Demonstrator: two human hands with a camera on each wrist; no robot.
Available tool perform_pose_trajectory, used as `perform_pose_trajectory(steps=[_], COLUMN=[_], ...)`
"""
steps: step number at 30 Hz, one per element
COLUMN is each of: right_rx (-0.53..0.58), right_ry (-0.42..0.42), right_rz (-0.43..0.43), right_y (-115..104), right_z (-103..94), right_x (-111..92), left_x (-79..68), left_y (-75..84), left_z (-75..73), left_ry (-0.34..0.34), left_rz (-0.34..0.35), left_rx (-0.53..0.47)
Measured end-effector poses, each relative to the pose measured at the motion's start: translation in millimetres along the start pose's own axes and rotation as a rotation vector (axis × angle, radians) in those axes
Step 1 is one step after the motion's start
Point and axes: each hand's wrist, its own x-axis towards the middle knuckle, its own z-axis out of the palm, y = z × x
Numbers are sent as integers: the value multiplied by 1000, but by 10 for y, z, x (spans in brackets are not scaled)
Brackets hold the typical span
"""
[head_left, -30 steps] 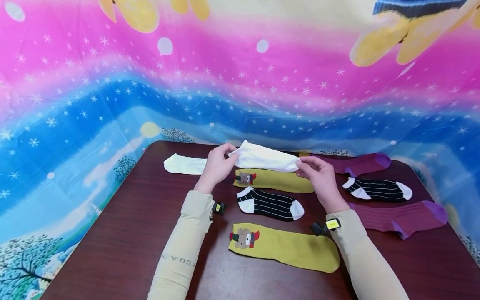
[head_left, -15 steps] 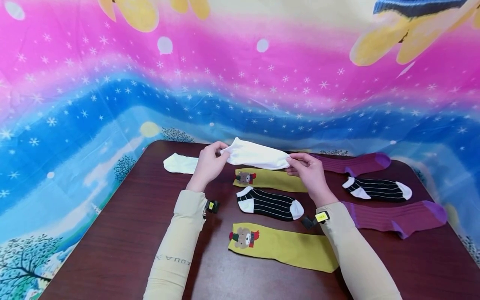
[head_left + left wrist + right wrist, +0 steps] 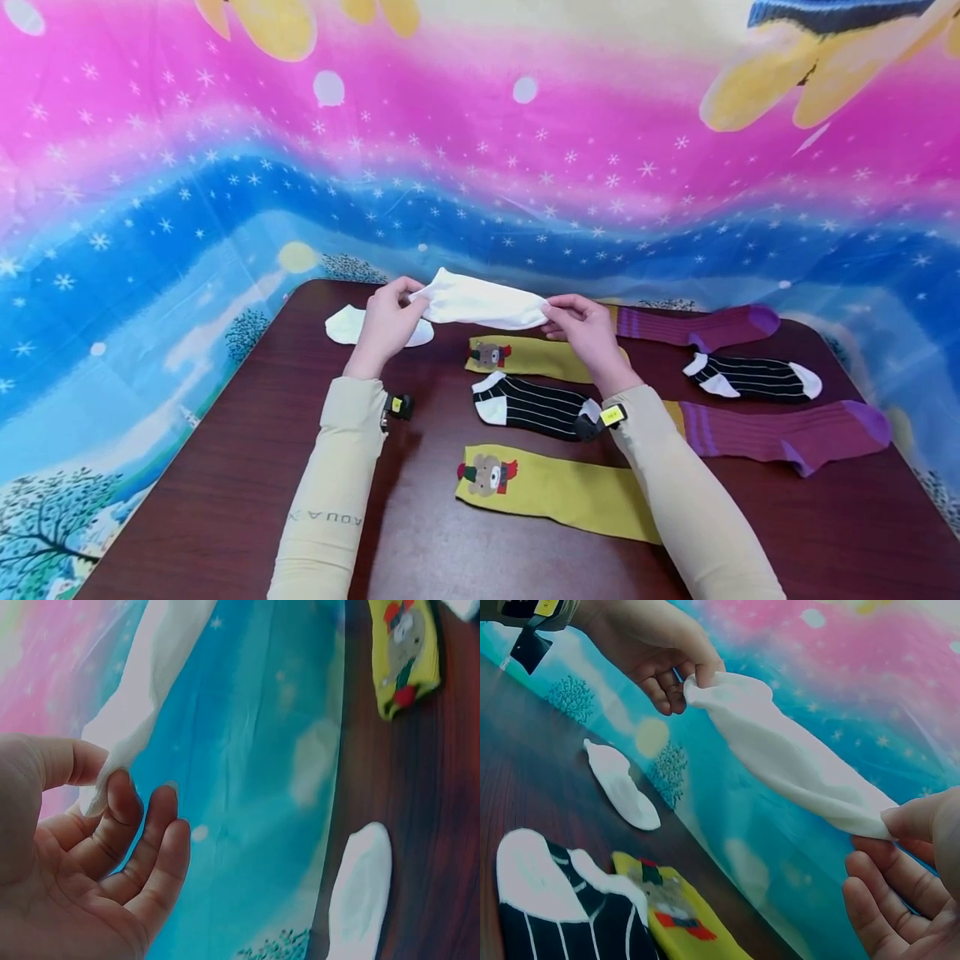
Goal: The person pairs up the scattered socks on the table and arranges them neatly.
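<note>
A white ankle sock (image 3: 483,302) is stretched in the air between both hands, above the back part of the table. My left hand (image 3: 384,323) pinches its cuff end between thumb and fingers; my right hand (image 3: 588,333) pinches the toe end. In the right wrist view the sock (image 3: 780,754) hangs slanted, clear of the tabletop. A second white sock (image 3: 361,889) lies flat on the table beneath my left hand, which partly covers it in the head view. Below the right hand lies a mustard sock (image 3: 547,358) with a bear on its cuff.
On the dark wooden table (image 3: 225,467) lie two black striped socks (image 3: 536,408) (image 3: 757,379), a nearer mustard bear sock (image 3: 562,492) and two purple socks (image 3: 697,325) (image 3: 810,433). A printed curtain (image 3: 450,167) hangs behind the table's back edge.
Both hands have moved left with the stretched white sock, rising slightly. More of the far purple sock shows now, and my left hand covers the middle of the white sock on the table.
</note>
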Motion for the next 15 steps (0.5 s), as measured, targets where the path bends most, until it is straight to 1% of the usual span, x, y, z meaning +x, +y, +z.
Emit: perform_pose_trajectory(steps=[4,7,11,15], right_rx=[7,14,12,23], right_ry=[-29,-51,-77,-100], right_rz=[16,12,-2,1], right_y=[-48,-77,-111,-138], right_z=[106,182,285,388], right_x=[33,66,121,162], left_x=[10,23,44,63], left_y=[-19,-29,-36,-65], left_z=[-132,-219,-311,-379], left_ry=[22,36,64,89], left_rz=[-10,-17,-25,-26], left_rx=[5,16,30,33])
